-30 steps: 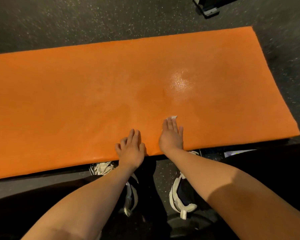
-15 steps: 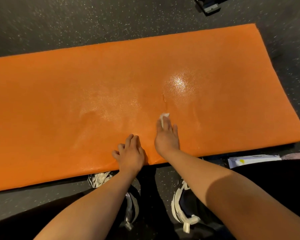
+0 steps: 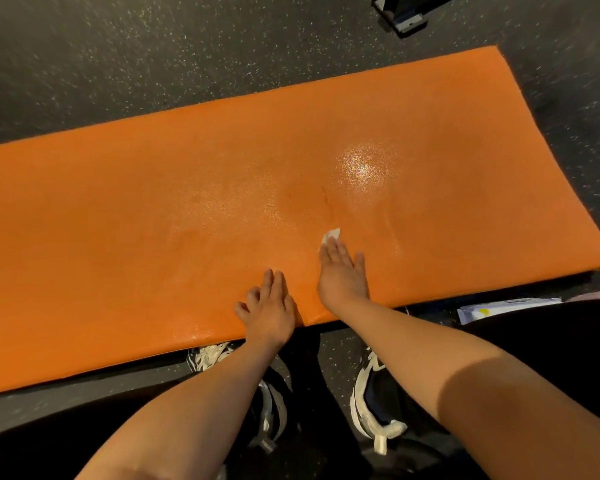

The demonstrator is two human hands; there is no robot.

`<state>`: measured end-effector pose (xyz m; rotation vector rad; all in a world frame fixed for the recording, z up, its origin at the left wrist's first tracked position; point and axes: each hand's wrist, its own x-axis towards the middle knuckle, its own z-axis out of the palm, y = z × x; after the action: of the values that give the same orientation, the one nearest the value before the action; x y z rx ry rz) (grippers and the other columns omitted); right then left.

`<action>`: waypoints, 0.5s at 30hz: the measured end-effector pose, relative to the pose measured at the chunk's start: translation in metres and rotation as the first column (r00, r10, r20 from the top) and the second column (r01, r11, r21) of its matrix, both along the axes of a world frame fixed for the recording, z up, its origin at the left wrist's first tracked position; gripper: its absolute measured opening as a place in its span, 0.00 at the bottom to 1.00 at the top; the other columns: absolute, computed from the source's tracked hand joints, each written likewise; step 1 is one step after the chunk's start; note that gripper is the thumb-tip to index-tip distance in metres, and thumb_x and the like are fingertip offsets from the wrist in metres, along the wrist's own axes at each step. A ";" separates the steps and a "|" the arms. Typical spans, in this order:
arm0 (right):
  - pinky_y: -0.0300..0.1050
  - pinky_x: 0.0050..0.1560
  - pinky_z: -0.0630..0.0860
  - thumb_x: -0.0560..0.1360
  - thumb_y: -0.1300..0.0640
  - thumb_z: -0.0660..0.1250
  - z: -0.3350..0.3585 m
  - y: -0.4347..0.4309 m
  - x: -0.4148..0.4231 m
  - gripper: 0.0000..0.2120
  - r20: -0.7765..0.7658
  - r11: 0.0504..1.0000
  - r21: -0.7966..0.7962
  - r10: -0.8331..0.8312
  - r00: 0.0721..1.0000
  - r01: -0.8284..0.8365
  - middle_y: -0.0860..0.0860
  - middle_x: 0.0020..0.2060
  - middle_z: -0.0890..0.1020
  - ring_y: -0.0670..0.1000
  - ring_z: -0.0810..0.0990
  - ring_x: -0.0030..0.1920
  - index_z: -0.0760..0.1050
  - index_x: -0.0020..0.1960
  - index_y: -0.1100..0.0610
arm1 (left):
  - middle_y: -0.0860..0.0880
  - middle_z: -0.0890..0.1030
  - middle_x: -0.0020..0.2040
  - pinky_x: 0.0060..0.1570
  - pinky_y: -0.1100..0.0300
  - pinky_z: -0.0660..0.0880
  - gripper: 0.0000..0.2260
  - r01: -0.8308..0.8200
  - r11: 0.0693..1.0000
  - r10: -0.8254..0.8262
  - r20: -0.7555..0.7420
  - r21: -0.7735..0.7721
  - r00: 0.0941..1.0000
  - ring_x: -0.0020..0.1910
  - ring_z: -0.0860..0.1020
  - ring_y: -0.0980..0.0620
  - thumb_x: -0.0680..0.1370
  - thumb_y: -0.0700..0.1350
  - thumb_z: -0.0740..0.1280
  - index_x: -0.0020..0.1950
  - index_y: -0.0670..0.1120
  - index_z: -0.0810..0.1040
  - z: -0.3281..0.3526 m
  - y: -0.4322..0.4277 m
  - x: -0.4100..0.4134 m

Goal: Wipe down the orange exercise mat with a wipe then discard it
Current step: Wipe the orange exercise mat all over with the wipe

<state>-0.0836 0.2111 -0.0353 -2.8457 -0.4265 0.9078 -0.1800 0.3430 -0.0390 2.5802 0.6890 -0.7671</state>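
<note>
Most of the wipe hides under the flat right hand.

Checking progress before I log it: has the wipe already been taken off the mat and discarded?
No, the white wipe lies on the orange mat, pressed under the flat fingers of the right hand.

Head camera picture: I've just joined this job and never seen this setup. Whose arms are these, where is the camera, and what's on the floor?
No machine here: a person works bare-handed, and the one camera sits on their head, looking down. So the arms entering from the bottom are their own. The orange mat lies flat on a dark speckled floor. The right hand presses a white wipe flat onto the mat; only its tip shows past the fingertips. The left hand rests on the mat's near edge and holds nothing. The shoes below are the person's.
</note>
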 end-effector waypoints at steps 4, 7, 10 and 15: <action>0.59 0.79 0.36 0.85 0.55 0.49 -0.001 0.017 -0.036 0.30 -0.067 0.968 0.115 0.231 0.971 -0.222 0.47 0.82 0.39 0.48 0.36 0.81 0.41 0.83 0.52 | 0.56 0.43 0.82 0.71 0.40 0.48 0.26 -0.049 0.998 0.048 -0.046 -0.031 0.998 0.75 0.53 0.44 0.84 0.57 0.48 0.81 0.60 0.48 0.004 -0.006 0.004; 0.60 0.79 0.36 0.84 0.57 0.51 0.000 0.005 -0.031 0.30 -0.061 0.951 0.139 0.286 0.956 -0.276 0.46 0.82 0.43 0.46 0.38 0.81 0.45 0.83 0.50 | 0.57 0.43 0.82 0.71 0.39 0.47 0.24 -0.015 0.999 0.013 -0.052 -0.041 0.999 0.75 0.53 0.43 0.84 0.58 0.48 0.81 0.62 0.49 0.008 -0.009 0.003; 0.62 0.79 0.37 0.82 0.61 0.53 0.009 -0.013 -0.023 0.33 -0.024 0.986 0.050 0.160 0.987 -0.159 0.46 0.82 0.43 0.49 0.38 0.81 0.46 0.83 0.50 | 0.57 0.44 0.82 0.72 0.36 0.44 0.23 0.003 0.999 -0.006 -0.062 -0.048 0.998 0.75 0.52 0.43 0.84 0.57 0.50 0.80 0.63 0.52 0.011 -0.013 0.003; 0.60 0.79 0.38 0.85 0.56 0.50 0.015 -0.001 -0.045 0.29 -0.063 0.988 0.097 0.126 0.990 -0.120 0.48 0.82 0.42 0.49 0.38 0.81 0.44 0.83 0.53 | 0.52 0.46 0.83 0.73 0.37 0.46 0.23 0.059 0.998 -0.060 -0.067 -0.019 0.996 0.76 0.51 0.40 0.84 0.57 0.50 0.80 0.61 0.53 0.017 -0.019 0.006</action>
<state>-0.1287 0.2099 -0.0200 -2.7206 -0.6251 0.9775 -0.1738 0.3245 -0.0217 2.5801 0.6249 -0.8786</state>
